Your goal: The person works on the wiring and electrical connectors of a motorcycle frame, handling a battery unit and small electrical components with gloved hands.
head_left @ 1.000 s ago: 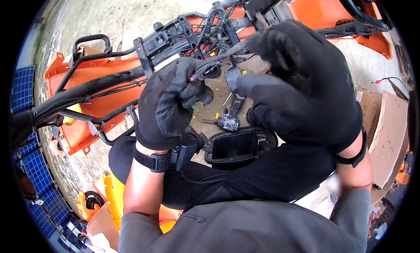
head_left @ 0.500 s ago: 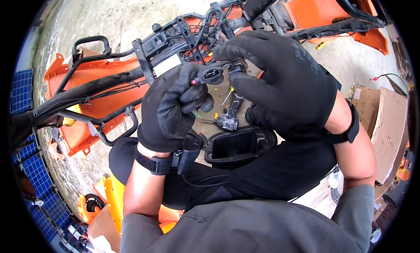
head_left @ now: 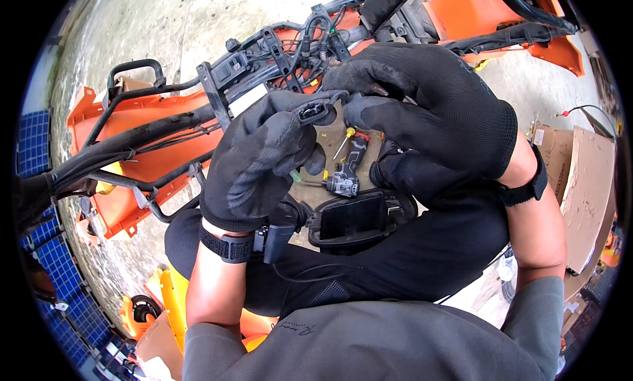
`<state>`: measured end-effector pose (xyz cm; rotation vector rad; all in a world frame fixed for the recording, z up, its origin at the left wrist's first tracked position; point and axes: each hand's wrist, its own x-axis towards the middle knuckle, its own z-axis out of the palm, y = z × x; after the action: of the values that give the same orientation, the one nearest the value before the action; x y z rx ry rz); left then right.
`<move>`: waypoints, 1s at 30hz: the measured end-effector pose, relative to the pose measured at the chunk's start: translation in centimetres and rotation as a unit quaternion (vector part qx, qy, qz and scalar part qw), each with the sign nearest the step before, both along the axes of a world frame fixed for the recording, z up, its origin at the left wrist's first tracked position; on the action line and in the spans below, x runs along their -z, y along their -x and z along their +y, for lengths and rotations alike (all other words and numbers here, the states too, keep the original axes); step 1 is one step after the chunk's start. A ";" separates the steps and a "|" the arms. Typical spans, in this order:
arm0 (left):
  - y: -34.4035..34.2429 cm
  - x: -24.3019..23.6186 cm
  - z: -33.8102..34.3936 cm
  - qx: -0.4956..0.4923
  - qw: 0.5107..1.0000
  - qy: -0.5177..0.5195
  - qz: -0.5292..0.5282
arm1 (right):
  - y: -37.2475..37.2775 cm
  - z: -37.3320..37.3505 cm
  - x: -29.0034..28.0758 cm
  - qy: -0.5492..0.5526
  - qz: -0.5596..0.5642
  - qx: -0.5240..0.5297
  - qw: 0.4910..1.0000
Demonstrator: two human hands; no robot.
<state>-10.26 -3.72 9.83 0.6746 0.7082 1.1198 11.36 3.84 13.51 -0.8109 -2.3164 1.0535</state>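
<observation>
A person's gloved left hand (head_left: 254,157) curls around a small black part (head_left: 312,112), held up before the chest, while the gloved right hand (head_left: 438,107) bends thumb and fingers close beside it, whether gripping anything one cannot tell. Below lie a yellow-handled screwdriver (head_left: 345,141), a power driver (head_left: 347,173) and a black case (head_left: 351,241); beyond stretches a black tubular frame (head_left: 148,122) with orange panels (head_left: 465,15).

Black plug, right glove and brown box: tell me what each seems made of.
Plug: probably hard plastic; dark, moulded-looking shell with glossy highlights.
Right glove: seemingly knit fabric, matte, finely ribbed near the wrist; fingers perhaps rubber-coated, looking smoother.
Brown box: likely cardboard; matte, flat panels.
</observation>
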 end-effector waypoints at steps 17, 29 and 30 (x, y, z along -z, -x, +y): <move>2.1 -0.1 0.4 0.003 0.772 -0.318 0.551 | 0.2 -0.3 -1.4 0.173 -0.022 0.014 0.985; 2.3 -0.2 -0.2 -0.006 0.846 -0.248 0.471 | 0.3 -0.9 -2.0 0.163 -0.047 0.003 0.985; 2.0 -0.6 -0.2 0.007 0.911 -0.155 0.381 | 0.3 -0.8 -2.0 0.183 -0.038 0.010 0.982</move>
<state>-12.30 -3.88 10.47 1.4258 1.1913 0.9481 11.09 3.00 15.52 -1.0227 -2.2002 1.4897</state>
